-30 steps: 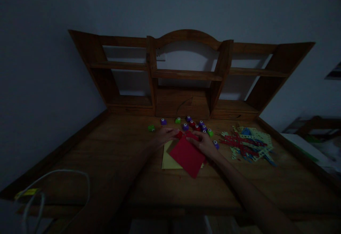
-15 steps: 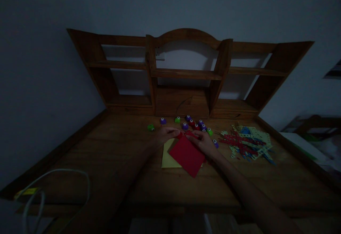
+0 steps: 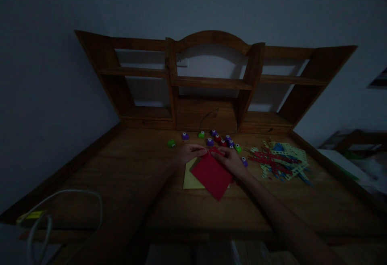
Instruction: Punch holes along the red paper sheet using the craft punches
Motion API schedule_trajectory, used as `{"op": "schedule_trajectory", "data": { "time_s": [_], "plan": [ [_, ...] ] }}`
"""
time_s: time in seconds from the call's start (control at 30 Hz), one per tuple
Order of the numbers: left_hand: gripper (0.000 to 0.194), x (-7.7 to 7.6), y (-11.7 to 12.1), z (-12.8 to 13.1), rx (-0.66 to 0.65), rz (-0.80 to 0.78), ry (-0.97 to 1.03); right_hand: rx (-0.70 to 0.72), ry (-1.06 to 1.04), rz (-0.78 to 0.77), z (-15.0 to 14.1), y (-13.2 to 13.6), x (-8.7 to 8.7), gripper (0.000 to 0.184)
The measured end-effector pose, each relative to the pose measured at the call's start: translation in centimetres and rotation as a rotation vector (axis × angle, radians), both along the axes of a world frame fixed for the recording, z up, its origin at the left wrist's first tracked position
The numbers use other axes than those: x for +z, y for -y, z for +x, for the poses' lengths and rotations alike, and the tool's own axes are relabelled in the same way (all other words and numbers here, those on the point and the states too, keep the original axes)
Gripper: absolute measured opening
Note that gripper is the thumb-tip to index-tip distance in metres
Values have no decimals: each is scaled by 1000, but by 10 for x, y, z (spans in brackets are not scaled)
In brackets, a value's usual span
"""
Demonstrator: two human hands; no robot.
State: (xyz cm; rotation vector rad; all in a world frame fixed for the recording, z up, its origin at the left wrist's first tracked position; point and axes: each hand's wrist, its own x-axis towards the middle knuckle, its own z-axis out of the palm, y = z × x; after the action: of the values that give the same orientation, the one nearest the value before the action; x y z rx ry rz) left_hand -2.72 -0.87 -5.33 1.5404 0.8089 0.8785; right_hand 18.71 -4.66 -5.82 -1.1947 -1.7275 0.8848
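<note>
A red sheet of paper, turned like a diamond, is held between my two hands, its far edge at my fingertips. My left hand is closed, thumb and fingers pinching at the upper left edge; a small red bit shows at the fingertips, too dark to make out. My right hand grips the upper right edge, where cut-out openings seem to show. Beneath lies yellow paper, partly covered. Just beyond the hands stand several small craft punches, among them a purple one, a red one and a green one.
To the right lies a heap of punched paper strips in red, yellow and blue. A wooden shelf unit stands along the back of the desk. A white cable loops over the left front edge. The room is dim.
My left fingertips have shifted slightly, and less red shows at them than before. The red sheet has turned only a little. The right hand stays in nearly the same place.
</note>
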Motion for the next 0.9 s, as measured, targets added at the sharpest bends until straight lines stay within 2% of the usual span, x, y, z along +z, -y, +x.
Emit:
{"op": "schedule_trajectory", "data": {
  "time_s": [0.2, 0.33, 0.4, 0.6, 0.73, 0.9],
  "plan": [
    [31, 2, 2, 1, 18, -12, -5, 16, -84, 32, -1, -1, 1, 25],
    [29, 1, 3, 2, 17, -46, 19, -12, -137, 59, -5, 3, 5, 40],
    [29, 0, 3, 2, 12, -60, 32, -31, -126, 113, -6, 6, 6, 42],
    [35, -2, 1, 1, -7, -29, 29, -28, 118, 359, -5, 8, 9, 13],
    [43, -2, 0, 2, -10, -13, 6, -9, 150, 464, -4, 6, 8, 12],
    [47, -2, -1, 1, 10, -12, -17, -4, 139, 501, -4, 5, 7, 11]
  ]
}}
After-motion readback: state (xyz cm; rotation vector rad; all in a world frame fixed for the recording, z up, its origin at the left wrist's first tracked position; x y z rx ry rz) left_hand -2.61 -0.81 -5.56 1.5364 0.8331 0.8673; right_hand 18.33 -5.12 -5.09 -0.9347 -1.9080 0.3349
